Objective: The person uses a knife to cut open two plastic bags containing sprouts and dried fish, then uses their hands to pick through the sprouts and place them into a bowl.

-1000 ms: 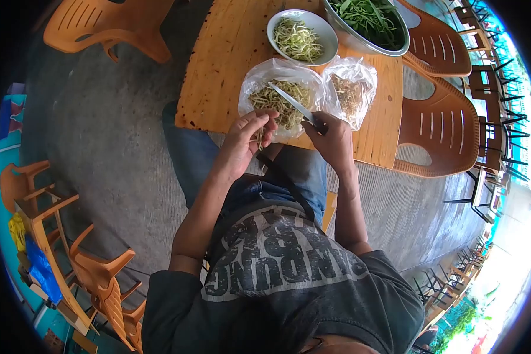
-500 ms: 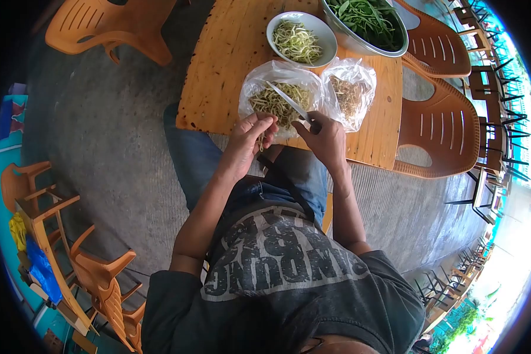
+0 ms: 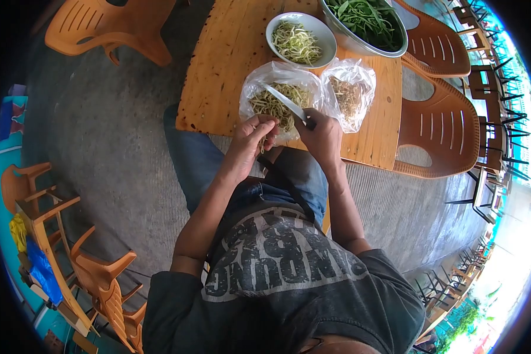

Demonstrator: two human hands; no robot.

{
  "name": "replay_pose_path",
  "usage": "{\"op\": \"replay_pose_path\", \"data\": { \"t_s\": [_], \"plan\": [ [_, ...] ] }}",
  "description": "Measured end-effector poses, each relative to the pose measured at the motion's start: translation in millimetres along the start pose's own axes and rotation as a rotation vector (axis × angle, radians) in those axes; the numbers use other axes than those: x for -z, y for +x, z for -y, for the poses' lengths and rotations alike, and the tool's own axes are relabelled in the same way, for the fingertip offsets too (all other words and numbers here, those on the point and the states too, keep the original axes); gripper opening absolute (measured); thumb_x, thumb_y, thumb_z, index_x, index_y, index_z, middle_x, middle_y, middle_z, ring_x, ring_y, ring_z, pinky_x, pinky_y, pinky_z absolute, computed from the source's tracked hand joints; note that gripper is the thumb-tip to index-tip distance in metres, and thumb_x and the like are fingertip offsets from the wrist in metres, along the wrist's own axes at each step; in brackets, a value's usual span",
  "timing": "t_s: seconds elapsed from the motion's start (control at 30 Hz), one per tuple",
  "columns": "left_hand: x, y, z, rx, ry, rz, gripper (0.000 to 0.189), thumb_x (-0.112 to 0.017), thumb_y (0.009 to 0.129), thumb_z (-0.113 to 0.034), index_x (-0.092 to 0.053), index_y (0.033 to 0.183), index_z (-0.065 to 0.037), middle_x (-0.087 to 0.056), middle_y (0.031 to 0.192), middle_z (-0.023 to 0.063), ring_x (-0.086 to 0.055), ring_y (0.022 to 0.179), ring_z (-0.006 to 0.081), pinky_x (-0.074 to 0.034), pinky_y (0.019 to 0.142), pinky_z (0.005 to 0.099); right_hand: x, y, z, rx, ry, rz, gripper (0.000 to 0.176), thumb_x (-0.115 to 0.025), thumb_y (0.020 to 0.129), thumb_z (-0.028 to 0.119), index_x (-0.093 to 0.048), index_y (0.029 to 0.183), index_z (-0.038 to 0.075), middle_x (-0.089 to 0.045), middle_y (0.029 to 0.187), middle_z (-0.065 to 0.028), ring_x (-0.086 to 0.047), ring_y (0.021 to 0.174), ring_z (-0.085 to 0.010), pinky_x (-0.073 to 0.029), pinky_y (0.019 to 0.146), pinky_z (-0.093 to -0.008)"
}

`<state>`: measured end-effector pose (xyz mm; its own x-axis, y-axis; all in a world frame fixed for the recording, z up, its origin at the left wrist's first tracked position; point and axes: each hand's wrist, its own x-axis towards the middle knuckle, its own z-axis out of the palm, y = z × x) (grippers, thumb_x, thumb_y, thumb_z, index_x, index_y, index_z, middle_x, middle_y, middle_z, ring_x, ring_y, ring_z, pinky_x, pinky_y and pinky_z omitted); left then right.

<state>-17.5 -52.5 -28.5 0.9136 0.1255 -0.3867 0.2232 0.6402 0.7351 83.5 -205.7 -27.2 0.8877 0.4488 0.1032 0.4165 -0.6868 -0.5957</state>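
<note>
My left hand point(image 3: 255, 143) is closed in a pinch on a few bean sprouts point(image 3: 262, 145), whose ends hang below the fingers. A knife point(image 3: 286, 100) is gripped in my right hand point(image 3: 323, 137), its blade pointing up and left over the sprouts. Just beyond both hands, a clear plastic bag point(image 3: 255, 81) lies spread with a heap of bean sprouts point(image 3: 266, 105) in it. To its right, a second plastic bag point(image 3: 367, 88) holds brownish trimmings point(image 3: 345, 97). Behind the bags stands a white bowl point(image 3: 272, 46) with pale trimmed sprouts point(image 3: 298, 42) inside.
A metal basin point(image 3: 359, 45) of leafy greens point(image 3: 365, 22) stands at the far right of the wooden table point(image 3: 215, 76). Brown plastic chairs point(image 3: 439, 127) line the table's right side. Another orange chair point(image 3: 109, 26) is at the upper left.
My right hand has shifted slightly left with the knife, bringing the blade closer to my left hand. My left hand has hardly moved.
</note>
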Motion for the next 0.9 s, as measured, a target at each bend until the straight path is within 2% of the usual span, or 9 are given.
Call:
{"op": "replay_pose_path", "data": {
  "t_s": [0.13,0.23,0.33,0.43,0.53,0.63,0.77,0.9],
  "plan": [
    [1.4,-1.1,-0.7,-0.005,0.007,-0.005,0.018,-0.055,0.093,-0.022,-0.06,0.101,-0.007,-0.057,0.083,-0.0013,-0.049,0.071,0.0059,-0.04,0.064,0.0202,-2.4,3.3,9.3,-0.027,-0.042,0.042,0.024,-0.072,0.076,0.026,-0.069,0.085,0.004,-0.065,0.065,-0.0141,-0.064,0.06,-0.0314,-0.049,0.056,-0.0376],
    [2.0,-2.5,-1.0,0.005,0.004,-0.01,0.018,-0.055,0.093,-0.022,-0.06,0.102,-0.006,-0.056,0.083,-0.0014,-0.048,0.071,0.0059,-0.04,0.064,0.02,-3.4,3.4,8.5,-0.031,-0.044,0.054,0.026,-0.072,0.076,0.028,-0.069,0.083,0.003,-0.063,0.063,-0.0138,-0.062,0.055,-0.0285,-0.048,0.054,-0.0358],
    [1.9,-3.5,-2.4,0.007,0.006,-0.007,0.019,-0.055,0.094,-0.022,-0.06,0.102,-0.006,-0.057,0.082,-0.0015,-0.049,0.071,0.0057,-0.04,0.064,0.0197,0.6,2.4,6.0,-0.083,0.094,0.09,0.025,-0.071,0.078,0.025,-0.068,0.087,0.001,-0.061,0.058,-0.0098,-0.058,0.05,-0.017,-0.045,0.052,-0.0298],
    [2.3,-3.1,-2.6,0.009,0.023,0.021,0.02,-0.054,0.094,-0.023,-0.062,0.102,-0.005,-0.058,0.082,-0.001,-0.05,0.07,0.0056,-0.04,0.062,0.0198,5.4,-0.1,4.7,-0.175,0.509,0.141,0.019,-0.07,0.08,0.016,-0.068,0.09,-0.001,-0.061,0.061,-0.0037,-0.052,0.055,-0.0062,-0.042,0.053,-0.0237],
    [-2.7,-5.9,-4.2,0.034,0.051,0.046,0.022,-0.055,0.094,-0.024,-0.064,0.101,-0.005,-0.06,0.082,-0.0002,-0.051,0.07,0.0054,-0.041,0.061,0.02,17.2,-1.3,16.3,-0.286,0.801,0.139,0.015,-0.068,0.081,0.007,-0.068,0.093,-0.002,-0.063,0.069,0.0,-0.051,0.062,-0.003,-0.041,0.057,-0.0207],
    [-12.7,-5.1,-3.7,0.05,0.031,0.045,0.024,-0.055,0.094,-0.025,-0.065,0.1,-0.004,-0.061,0.082,0.0006,-0.052,0.069,0.0052,-0.041,0.06,0.0201,15.1,-4.5,16.6,-0.191,0.83,0.122,0.012,-0.064,0.083,0.0,-0.068,0.094,-0.002,-0.066,0.078,-0.0013,-0.055,0.07,-0.005,-0.045,0.064,-0.0208],
    [-16.2,3.1,-0.8,0.014,-0.086,0.027,0.021,-0.056,0.094,-0.022,-0.065,0.1,-0.003,-0.063,0.085,0.0016,-0.052,0.069,0.0049,-0.042,0.061,0.0202,12.8,-13.8,16.3,-0.064,1.05,0.222,0.016,-0.057,0.084,-0.007,-0.067,0.097,-0.003,-0.067,0.086,-0.0051,-0.061,0.083,-0.0096,-0.048,0.076,-0.0232],
    [-20.2,6.7,-0.9,0.008,-0.097,0.009,0.019,-0.057,0.093,-0.018,-0.065,0.1,-0.002,-0.064,0.086,0.002,-0.052,0.069,0.0051,-0.042,0.061,0.0205,17.7,-17.4,13.0,-0.033,0.991,0.174,0.014,-0.057,0.085,-0.003,-0.067,0.096,-0.003,-0.066,0.085,-0.0035,-0.058,0.079,-0.0077,-0.047,0.073,-0.022]
  ]
}}
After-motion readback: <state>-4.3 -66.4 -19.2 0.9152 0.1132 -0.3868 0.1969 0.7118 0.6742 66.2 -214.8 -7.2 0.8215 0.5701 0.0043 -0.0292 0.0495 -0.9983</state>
